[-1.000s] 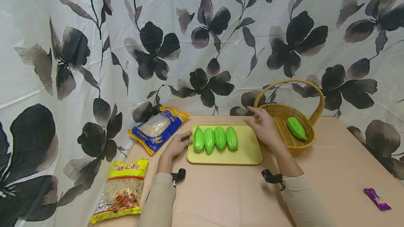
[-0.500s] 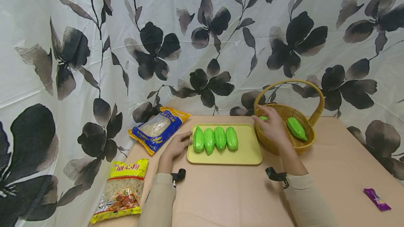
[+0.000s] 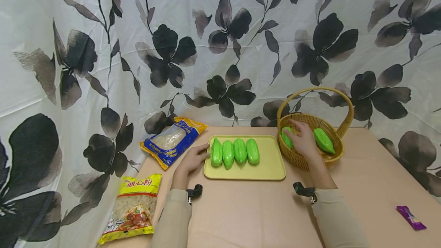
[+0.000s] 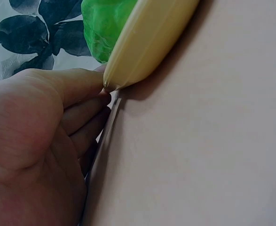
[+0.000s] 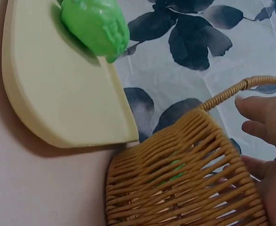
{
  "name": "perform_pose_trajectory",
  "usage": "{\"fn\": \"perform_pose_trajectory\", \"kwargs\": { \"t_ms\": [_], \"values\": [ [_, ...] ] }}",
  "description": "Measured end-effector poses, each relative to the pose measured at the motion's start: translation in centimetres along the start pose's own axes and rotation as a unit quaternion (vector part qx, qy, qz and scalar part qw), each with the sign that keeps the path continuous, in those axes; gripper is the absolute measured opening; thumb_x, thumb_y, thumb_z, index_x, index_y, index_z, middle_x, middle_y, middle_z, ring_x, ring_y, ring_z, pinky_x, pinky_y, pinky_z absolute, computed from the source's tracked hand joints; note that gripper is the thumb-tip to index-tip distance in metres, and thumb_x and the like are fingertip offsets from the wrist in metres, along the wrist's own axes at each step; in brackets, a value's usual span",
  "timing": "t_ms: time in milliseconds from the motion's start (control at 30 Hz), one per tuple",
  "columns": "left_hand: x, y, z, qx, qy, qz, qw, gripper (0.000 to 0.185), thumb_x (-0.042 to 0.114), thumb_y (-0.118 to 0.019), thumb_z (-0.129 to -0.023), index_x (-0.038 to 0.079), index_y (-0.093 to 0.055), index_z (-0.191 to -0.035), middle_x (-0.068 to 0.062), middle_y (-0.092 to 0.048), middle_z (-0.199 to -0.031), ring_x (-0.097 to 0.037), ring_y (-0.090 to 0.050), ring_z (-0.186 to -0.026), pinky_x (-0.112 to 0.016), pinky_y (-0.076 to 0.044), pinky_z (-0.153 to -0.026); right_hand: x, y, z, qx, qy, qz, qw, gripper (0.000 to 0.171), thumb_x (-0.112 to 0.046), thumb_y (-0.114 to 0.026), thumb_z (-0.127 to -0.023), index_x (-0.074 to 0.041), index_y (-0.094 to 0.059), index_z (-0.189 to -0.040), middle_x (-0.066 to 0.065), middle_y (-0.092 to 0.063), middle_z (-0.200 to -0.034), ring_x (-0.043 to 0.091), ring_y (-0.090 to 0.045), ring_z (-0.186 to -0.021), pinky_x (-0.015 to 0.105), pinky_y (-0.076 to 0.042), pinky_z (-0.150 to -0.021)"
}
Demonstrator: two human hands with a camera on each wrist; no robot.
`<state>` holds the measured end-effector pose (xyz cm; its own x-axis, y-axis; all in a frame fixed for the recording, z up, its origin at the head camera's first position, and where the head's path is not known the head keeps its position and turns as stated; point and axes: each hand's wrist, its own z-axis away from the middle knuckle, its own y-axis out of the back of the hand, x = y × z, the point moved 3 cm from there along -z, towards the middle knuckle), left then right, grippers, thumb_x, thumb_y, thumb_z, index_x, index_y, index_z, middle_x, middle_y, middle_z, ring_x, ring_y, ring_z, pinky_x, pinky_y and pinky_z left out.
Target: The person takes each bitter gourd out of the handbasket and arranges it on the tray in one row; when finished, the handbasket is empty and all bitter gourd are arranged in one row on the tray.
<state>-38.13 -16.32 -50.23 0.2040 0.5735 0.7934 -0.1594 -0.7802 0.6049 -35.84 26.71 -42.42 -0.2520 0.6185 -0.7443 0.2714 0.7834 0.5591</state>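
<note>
Several glossy green, ridged bitter melons [image 3: 240,150] lie side by side on the yellow tray [image 3: 268,169]. My left hand [image 3: 193,160] holds the tray's left edge; in the left wrist view its thumb meets the rim [image 4: 152,52] and the other fingers lie below. My right hand [image 3: 303,141] is inside the wicker basket [image 3: 296,160], its fingers loosely extended beside a bitter melon [image 3: 286,137] at the basket's left side. A second bitter melon [image 3: 324,141] lies at the right. In the right wrist view, the right hand [image 5: 269,141] shows nothing gripped, and green shows through the weave.
A blue and yellow noodle bag [image 3: 172,141] lies behind the left hand. Nearer on the left is a yellow pasta bag [image 3: 134,206]. A small purple wrapped packet [image 3: 411,217] lies at the far right. The basket's handle [image 3: 348,106] arches over its opening. Flowered cloth hangs behind the table.
My right hand has moved right from the tray's edge into the basket, carrying a bitter melon that now sits at the basket's left side, released. The left hand stays on the tray.
</note>
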Motion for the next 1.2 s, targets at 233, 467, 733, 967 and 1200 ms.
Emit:
{"fn": "perform_pose_trajectory", "kwargs": {
  "t_ms": [233,467,733,967,1200],
  "values": [
    [0.0,0.0,0.0,0.001,-0.001,0.000,1.0000,0.047,0.022,-0.061,-0.096,0.013,-0.051,-0.140,0.000,-0.050,-0.142,-0.023,-0.037,-0.138,-0.044,-0.029,-0.115,1.0,-0.1,-0.6,-0.016,-0.014,0.014,1.000,0.056,-0.031,-0.061,-0.095,-0.009,-0.044,-0.144,0.027,-0.036,-0.142,0.049,-0.039,-0.123,0.063,-0.040,-0.094],
    [0.0,0.1,0.1,0.001,0.001,0.002,1.0000,0.047,0.024,-0.060,-0.096,0.014,-0.051,-0.140,0.001,-0.050,-0.143,-0.022,-0.037,-0.138,-0.043,-0.029,-0.115,1.4,-0.2,-1.8,-0.070,-0.011,0.045,0.996,0.054,-0.024,-0.059,-0.096,-0.004,-0.043,-0.143,0.028,-0.039,-0.140,0.049,-0.036,-0.127,0.063,-0.037,-0.098],
    [0.1,0.1,0.2,0.003,0.003,0.002,1.0000,0.046,0.024,-0.061,-0.096,0.015,-0.052,-0.140,0.002,-0.051,-0.142,-0.022,-0.037,-0.137,-0.043,-0.029,-0.114,2.1,-0.5,-3.1,-0.143,-0.050,0.076,0.985,0.054,-0.027,-0.054,-0.099,-0.001,-0.040,-0.144,0.030,-0.036,-0.144,0.051,-0.029,-0.133,0.066,-0.030,-0.104],
    [0.2,0.0,0.1,-0.001,0.002,0.006,1.0000,0.047,0.024,-0.060,-0.096,0.014,-0.051,-0.141,0.002,-0.050,-0.142,-0.022,-0.037,-0.138,-0.042,-0.029,-0.115,3.3,-1.0,-3.4,-0.184,-0.093,0.027,0.978,0.052,-0.021,-0.051,-0.100,-0.001,-0.036,-0.146,0.029,-0.031,-0.148,0.050,-0.026,-0.135,0.064,-0.032,-0.104],
    [0.3,0.1,0.3,0.002,0.007,0.004,1.0000,0.046,0.023,-0.060,-0.096,0.014,-0.051,-0.141,0.000,-0.050,-0.143,-0.023,-0.037,-0.138,-0.043,-0.029,-0.115,3.5,-1.3,-3.4,-0.194,-0.081,0.042,0.977,0.051,-0.021,-0.052,-0.099,-0.001,-0.040,-0.144,0.031,-0.035,-0.145,0.050,-0.030,-0.133,0.063,-0.033,-0.104]
  ]
}}
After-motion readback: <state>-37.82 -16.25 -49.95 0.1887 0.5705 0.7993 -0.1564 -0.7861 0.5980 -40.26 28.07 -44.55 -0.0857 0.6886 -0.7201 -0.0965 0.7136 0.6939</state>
